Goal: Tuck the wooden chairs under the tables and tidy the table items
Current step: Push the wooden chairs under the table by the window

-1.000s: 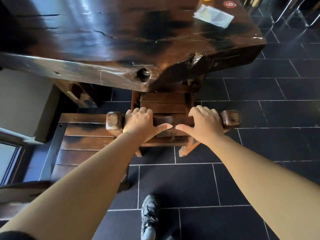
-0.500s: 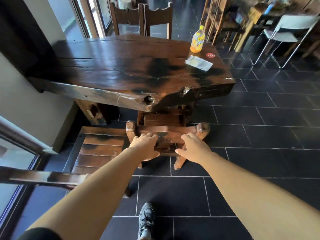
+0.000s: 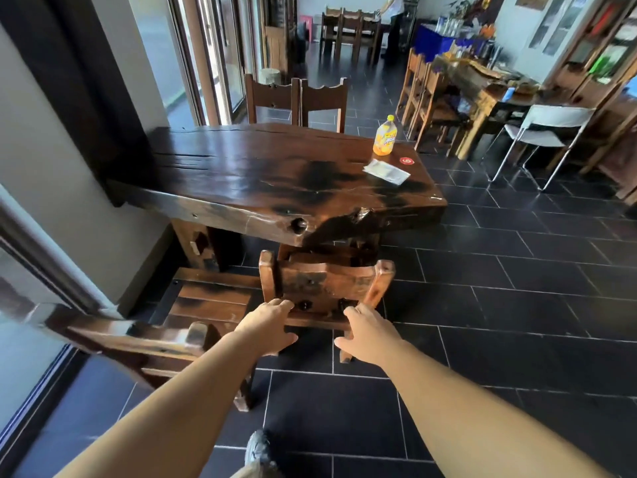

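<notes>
Resting with loose, spread fingers on the tucked wooden chair (image 3: 324, 288), left hand (image 3: 267, 326) and right hand (image 3: 368, 334) grasp nothing, while a juice-filled orange bottle (image 3: 384, 136) stands at the tabletop's (image 3: 241, 167) far right corner.

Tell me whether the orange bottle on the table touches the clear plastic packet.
Apart. The head view shows the orange bottle standing upright near the table's far right corner, with a strip of bare dark wood and a red sticker between it and the clear plastic packet.
</notes>
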`<act>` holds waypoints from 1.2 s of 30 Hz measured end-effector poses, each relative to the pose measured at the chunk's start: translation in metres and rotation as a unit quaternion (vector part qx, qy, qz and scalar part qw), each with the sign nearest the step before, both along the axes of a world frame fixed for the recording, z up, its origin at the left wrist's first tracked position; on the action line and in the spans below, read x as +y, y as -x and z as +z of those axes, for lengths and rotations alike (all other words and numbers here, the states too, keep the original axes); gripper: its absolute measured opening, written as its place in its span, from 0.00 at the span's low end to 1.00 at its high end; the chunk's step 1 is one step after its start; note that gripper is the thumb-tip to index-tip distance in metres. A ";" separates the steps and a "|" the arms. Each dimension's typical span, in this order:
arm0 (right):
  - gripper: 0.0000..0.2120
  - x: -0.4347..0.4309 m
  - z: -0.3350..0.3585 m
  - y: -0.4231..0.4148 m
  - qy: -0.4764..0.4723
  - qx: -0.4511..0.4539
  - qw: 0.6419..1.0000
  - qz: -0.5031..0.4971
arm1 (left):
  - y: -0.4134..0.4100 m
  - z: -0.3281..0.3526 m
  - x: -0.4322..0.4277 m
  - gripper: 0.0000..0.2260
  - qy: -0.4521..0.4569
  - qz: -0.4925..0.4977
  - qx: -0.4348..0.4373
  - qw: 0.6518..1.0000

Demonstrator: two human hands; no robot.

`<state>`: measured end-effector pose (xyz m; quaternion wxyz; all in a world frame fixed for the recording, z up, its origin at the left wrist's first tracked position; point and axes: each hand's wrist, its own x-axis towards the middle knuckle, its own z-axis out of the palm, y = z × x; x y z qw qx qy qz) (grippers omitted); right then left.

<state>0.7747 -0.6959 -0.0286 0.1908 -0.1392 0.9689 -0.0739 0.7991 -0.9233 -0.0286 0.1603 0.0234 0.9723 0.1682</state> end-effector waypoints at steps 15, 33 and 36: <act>0.28 -0.167 -0.003 -0.020 0.026 0.005 1.000 0.005 | -0.025 -0.006 -0.169 0.30 0.045 -0.001 0.002 0.999; 0.30 -0.415 -0.020 -0.076 -0.005 0.000 0.999 -0.038 | -0.048 -0.020 -0.438 0.28 0.092 -0.069 -0.012 0.993; 0.30 -0.425 -0.029 -0.070 -0.009 -0.004 0.999 -0.044 | -0.044 -0.029 -0.446 0.28 0.072 -0.072 -0.009 0.995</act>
